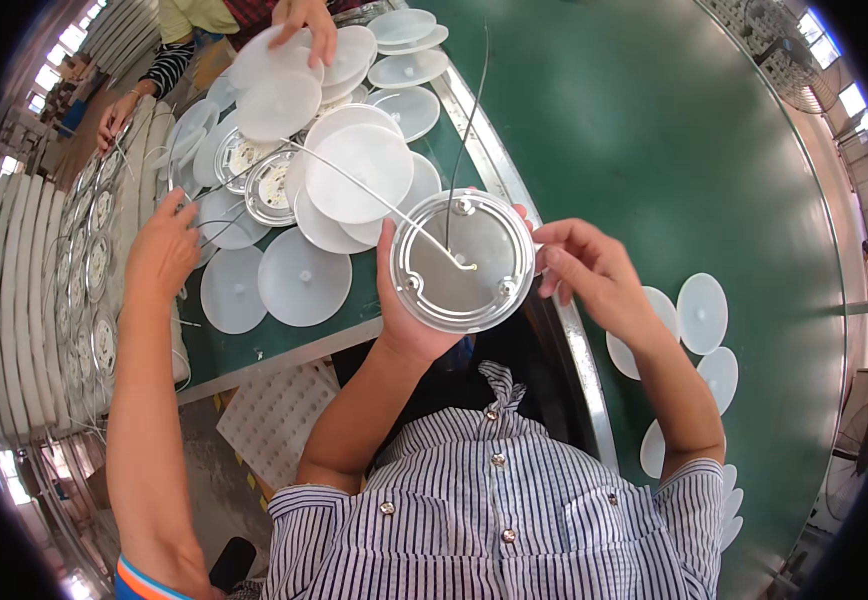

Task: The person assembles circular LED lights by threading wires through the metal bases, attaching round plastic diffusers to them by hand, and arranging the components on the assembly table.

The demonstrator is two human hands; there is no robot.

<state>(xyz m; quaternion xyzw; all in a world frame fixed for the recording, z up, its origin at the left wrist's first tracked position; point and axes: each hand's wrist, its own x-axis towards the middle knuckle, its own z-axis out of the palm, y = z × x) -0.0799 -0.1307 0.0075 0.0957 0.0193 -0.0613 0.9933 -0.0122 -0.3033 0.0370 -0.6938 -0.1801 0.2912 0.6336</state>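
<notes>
A left hand grips a round metal lamp base from behind, its fingers mostly hidden by the disc. The right hand pinches the base's rim, fingers together. A thin wire runs from its centre. White round covers pile on the green desk. Another person's hand rests nearby; the fisheye rim blurs the room.

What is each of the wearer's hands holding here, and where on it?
The left hand grips the round metal lamp base at its lower-left rim. The right hand pinches its right edge.
</notes>
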